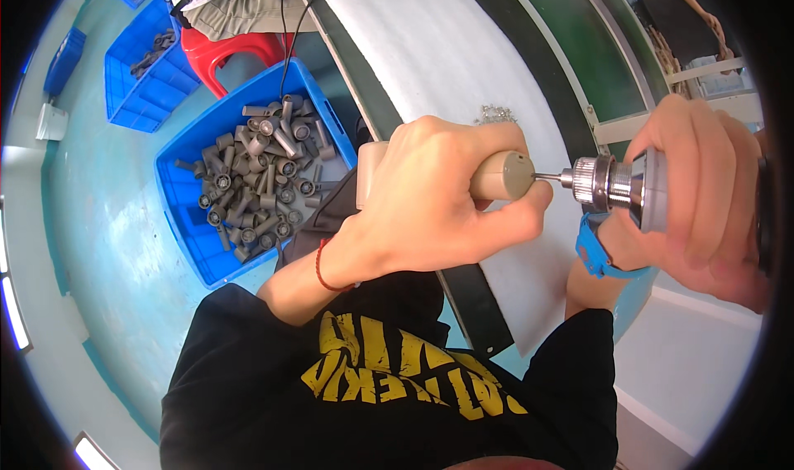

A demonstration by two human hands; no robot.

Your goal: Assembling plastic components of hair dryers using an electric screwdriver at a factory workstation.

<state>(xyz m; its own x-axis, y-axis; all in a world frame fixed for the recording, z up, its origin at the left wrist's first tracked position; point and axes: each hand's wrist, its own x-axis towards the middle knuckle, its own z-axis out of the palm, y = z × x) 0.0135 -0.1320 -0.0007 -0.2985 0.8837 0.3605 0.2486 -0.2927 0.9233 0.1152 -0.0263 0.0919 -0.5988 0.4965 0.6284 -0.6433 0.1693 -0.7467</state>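
Observation:
My left hand [447, 197] is wrapped around a beige plastic housing [506, 175], shaped like a small hair dryer. Its rounded end sticks out between thumb and forefinger, facing right, and another part of it shows left of the hand; the middle is hidden by my fingers. In my right hand [699, 197] is an electric screwdriver [608, 182] with a knurled metal collar, lying roughly level. Its thin bit reaches the rounded end of the housing, at or very near a small hole. Whether a screw is on the tip cannot be made out.
A small pile of screws [496, 114] lies on the white padded bench top [413, 31] beyond my left hand. On my left, a blue bin [184, 237] holds many similar grey-brown housings. Farther off are another blue bin [132, 98], a red stool [217, 56] and a seated person [248, 11].

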